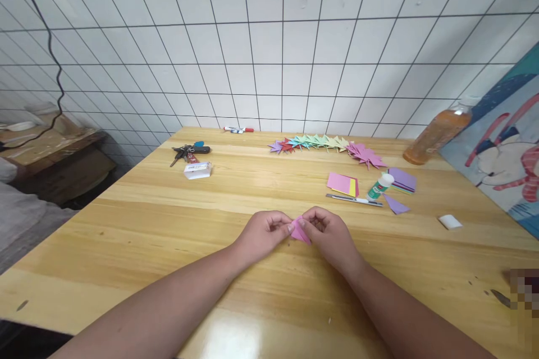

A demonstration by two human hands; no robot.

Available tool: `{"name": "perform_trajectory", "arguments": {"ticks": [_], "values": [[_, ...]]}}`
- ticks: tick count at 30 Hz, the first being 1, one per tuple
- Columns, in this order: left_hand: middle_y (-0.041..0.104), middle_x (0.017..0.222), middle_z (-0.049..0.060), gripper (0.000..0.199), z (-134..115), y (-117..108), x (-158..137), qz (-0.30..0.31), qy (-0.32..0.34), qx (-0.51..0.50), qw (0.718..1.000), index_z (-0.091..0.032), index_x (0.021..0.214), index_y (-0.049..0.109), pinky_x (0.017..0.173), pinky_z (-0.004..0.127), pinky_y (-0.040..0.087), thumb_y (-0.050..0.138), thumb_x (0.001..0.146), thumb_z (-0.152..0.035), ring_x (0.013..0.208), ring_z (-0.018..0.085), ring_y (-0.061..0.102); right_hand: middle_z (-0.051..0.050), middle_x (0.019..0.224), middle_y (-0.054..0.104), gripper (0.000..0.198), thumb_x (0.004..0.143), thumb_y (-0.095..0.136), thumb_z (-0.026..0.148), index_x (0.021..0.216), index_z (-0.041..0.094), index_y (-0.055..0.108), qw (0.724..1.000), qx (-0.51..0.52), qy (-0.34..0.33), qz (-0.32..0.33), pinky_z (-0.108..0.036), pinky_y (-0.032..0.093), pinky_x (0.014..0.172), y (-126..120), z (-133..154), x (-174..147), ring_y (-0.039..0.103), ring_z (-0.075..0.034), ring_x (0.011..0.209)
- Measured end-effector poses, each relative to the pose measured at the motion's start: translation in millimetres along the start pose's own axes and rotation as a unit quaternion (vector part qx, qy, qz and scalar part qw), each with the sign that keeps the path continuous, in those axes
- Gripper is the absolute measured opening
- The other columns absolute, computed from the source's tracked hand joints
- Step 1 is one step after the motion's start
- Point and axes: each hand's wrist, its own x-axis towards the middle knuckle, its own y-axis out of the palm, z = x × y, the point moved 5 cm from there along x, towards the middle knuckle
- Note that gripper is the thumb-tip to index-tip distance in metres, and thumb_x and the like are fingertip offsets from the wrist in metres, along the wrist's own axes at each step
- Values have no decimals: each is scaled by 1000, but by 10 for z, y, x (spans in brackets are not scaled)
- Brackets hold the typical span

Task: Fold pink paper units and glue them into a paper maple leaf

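Note:
Between my hands, just above the table, is a small folded piece of pink paper [300, 232]. My left hand [266, 234] pinches its left edge between thumb and fingers. From the other side my right hand [330, 234] grips its upper right part, thumb on top. Fingers and thumbs hide some of its edges. Beyond the hands lie a utility knife [353, 199], a glue stick [380, 187] and a stack of pink and yellow paper [341, 183]. A folded purple paper triangle [396, 204] rests near the glue stick.
A curved chain of folded colored paper [322, 142] lies near the tiled wall. Keys [187, 152], a small white box [197, 170] and a marker [238, 130] are at back left. On the right are purple paper sheets [402, 179], an eraser-like white block [450, 221] and a bottle [438, 133].

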Motion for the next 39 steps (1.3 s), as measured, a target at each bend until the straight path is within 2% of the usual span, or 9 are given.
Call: {"name": "perform_trajectory", "arguments": {"ticks": [8, 12, 16, 23, 26, 28, 33, 37, 39], "values": [[65, 67, 4, 22, -40, -29, 4, -6, -12, -22, 1000, -12, 69, 64, 64, 25, 43, 60, 75, -33, 65, 14, 58, -1, 72, 61, 6, 77, 55, 21, 79, 20, 61, 995, -67, -79, 2, -21, 43, 55, 20, 51, -39, 56, -13, 66], [64, 63, 3, 23, 4, -46, 23, -18, -31, -46, 998, -12, 67, 64, 62, 25, 42, 62, 72, -34, 61, 14, 56, -1, 77, 63, 14, 76, 54, 13, 81, 22, 63, 982, -122, -143, 9, -22, 45, 61, 1, 95, -44, 58, -12, 69], [66, 66, 6, 26, 29, -48, 39, -3, -44, -65, 997, -12, 71, 65, 62, 26, 42, 62, 71, -37, 63, 15, 58, 0, 76, 63, 19, 74, 53, 7, 77, 23, 64, 962, -173, -210, 14, -23, 44, 66, -9, 152, -61, 58, -13, 74], [66, 66, 5, 32, -62, -51, 43, 26, -28, -61, 997, -12, 68, 66, 63, 25, 41, 59, 75, -42, 62, 13, 56, 0, 77, 64, 21, 73, 53, 5, 77, 23, 63, 957, -178, -229, 16, -23, 45, 67, 0, 175, -55, 58, -12, 74], [65, 63, 5, 30, -42, -50, 51, 14, -31, -59, 998, -12, 66, 65, 62, 25, 41, 60, 74, -41, 60, 13, 55, 0, 77, 64, 20, 73, 53, 6, 76, 23, 64, 960, -173, -221, 17, -24, 45, 68, 4, 179, -58, 59, -13, 75], [63, 61, 3, 28, -16, -51, 55, 0, -34, -58, 998, -12, 66, 64, 60, 24, 40, 61, 73, -39, 58, 12, 53, -1, 78, 64, 19, 73, 52, 8, 76, 22, 64, 968, -160, -191, 20, -24, 45, 66, 2, 162, -61, 59, -13, 74], [61, 63, 1, 22, -25, -70, 42, -43, -7, 16, 999, -13, 69, 63, 58, 22, 40, 56, 76, -33, 59, 12, 53, -3, 86, 65, 22, 78, 48, 19, 97, 21, 60, 997, -46, -38, 48, -22, 47, 59, 18, 48, -41, 60, -14, 74], [65, 68, 3, 20, -89, -71, 15, -52, 24, 105, 993, -14, 71, 64, 61, 22, 42, 52, 78, -29, 65, 13, 56, -1, 64, 61, 18, 78, 52, 31, 73, 17, 63, 997, -52, 3, 60, -22, 43, 56, 50, 20, -7, 55, -12, 60], [65, 68, 2, 20, -106, -73, 6, -55, 30, 125, 990, -15, 71, 64, 61, 22, 42, 51, 79, -28, 65, 13, 57, 1, 60, 58, 19, 78, 54, 32, 70, 16, 62, 997, -54, 7, 55, -21, 41, 55, 50, 14, 5, 52, -11, 57]]}}
